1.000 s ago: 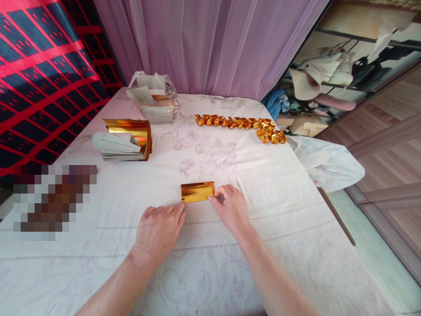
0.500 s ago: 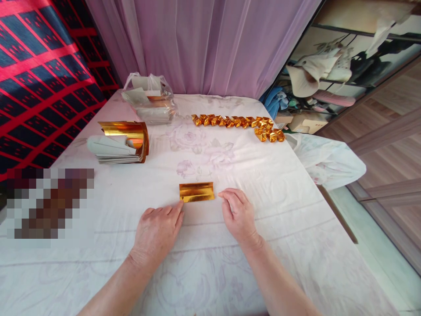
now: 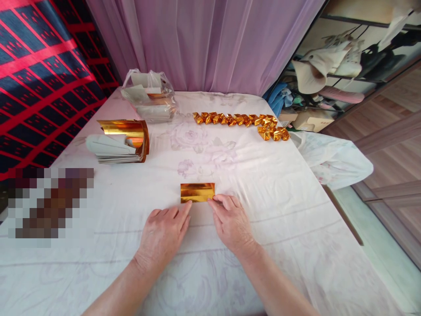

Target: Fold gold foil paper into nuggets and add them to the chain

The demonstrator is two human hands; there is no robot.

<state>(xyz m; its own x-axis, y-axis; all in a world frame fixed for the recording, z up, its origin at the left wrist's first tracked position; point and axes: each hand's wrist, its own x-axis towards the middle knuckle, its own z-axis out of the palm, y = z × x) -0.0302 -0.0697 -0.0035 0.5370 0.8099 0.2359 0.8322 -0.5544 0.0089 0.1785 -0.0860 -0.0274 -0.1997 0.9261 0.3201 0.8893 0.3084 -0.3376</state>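
Note:
A folded strip of gold foil paper (image 3: 197, 192) lies flat on the white floral cloth (image 3: 263, 184) in front of me. My left hand (image 3: 163, 235) rests palm down, its fingertips touching the strip's near left edge. My right hand (image 3: 231, 221) lies beside it, with thumb and fingertips at the strip's near right corner. Neither hand lifts the paper.
A stack of grey-backed gold sheets (image 3: 120, 142) sits at the left. A plastic bag with more sheets (image 3: 149, 96) stands at the back. A row of folded gold pieces (image 3: 240, 121) lies at the back right. The table edge drops away at the right.
My right hand left the strip's right end half a second ago and has come back to its near right corner. My left hand slid slightly right along the near edge.

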